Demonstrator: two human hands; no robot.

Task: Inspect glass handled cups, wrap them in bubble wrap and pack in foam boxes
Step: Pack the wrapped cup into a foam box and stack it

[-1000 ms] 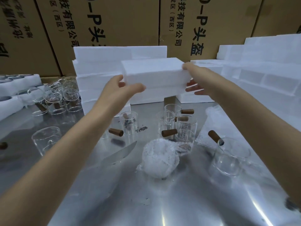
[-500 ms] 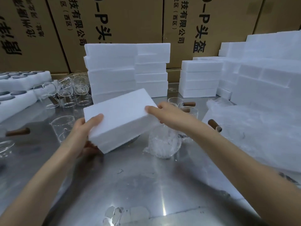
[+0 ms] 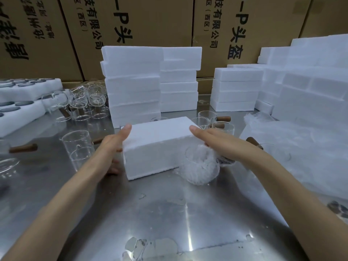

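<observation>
A white foam box [image 3: 156, 146] is seen resting on the steel table [image 3: 169, 213], just past the centre of the view, and it is flanked by both hands. The left hand [image 3: 113, 146] is laid flat against the box's end at 9 o'clock, fingers extended and close together; the right hand [image 3: 209, 140] is pressed to the end at 3 o'clock in the same flat manner, so the box is held between the two palms rather than gripped by curled fingers. Touching the box's near right corner, at 4 o'clock from it, a bubble-wrapped cup [image 3: 200, 166] is found on the table. A bare glass cup [image 3: 78, 147] is stood upright at 9 o'clock, beyond the left wrist, and more cups with brown handles [image 3: 216, 123] are grouped at 1 o'clock behind the box. A sheet of bubble wrap [image 3: 293, 147] is spread at 3 o'clock. Stacks of foam boxes [image 3: 131, 85] are piled at 12 o'clock before printed cardboard cartons [image 3: 150, 21].
</observation>
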